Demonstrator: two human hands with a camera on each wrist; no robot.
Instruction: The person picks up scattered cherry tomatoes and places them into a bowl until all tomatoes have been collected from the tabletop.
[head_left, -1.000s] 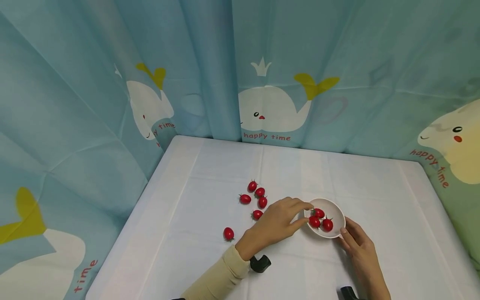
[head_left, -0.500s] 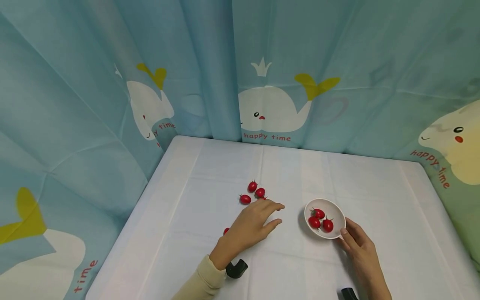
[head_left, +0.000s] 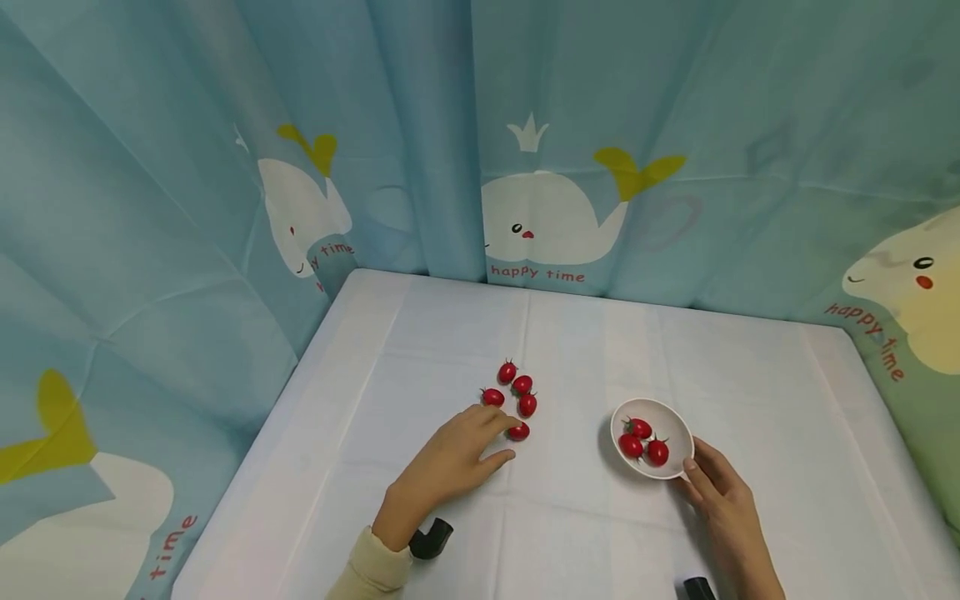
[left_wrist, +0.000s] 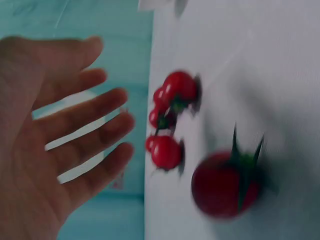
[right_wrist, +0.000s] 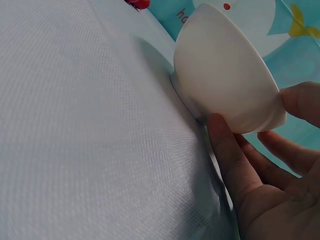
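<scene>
left hand (head_left: 450, 460): we are seeing it lying over the white table cloth (head_left: 450, 350), fingers straight and slightly spread, pinching nothing.
nearest tomato (head_left: 517, 432): we are placing it right at the fingertips of the left hand, touching or just short of them; we cannot tell which.
tomato cluster (head_left: 516, 388): four more are lying just beyond the left fingertips, packed close together.
right hand (head_left: 720, 500): we are seeing its straight fingers resting against the near outer wall of the white bowl (head_left: 678, 435), thumb at the rim; no curl round it.
bowl contents: three tomatoes in the bowl (head_left: 643, 442) are sitting together, just past the right fingertips.
in the way: we are finding nothing lying between the left hand and the nearest tomato; the bowl is standing well apart to that hand's right.
surroundings: a blue whale-print curtain (head_left: 547, 167) is hanging behind the table, far beyond both hands.
left wrist view: we are getting the open palm and spread fingers (left_wrist: 95, 127) close up, with one big blurred tomato (left_wrist: 225, 182) nearest the camera and smaller ones past it.
right wrist view: we are seeing the bowl's outer wall (right_wrist: 225, 75) and foot against the fingers (right_wrist: 227, 160); its inside is hidden here, and only the head view is showing it.
</scene>
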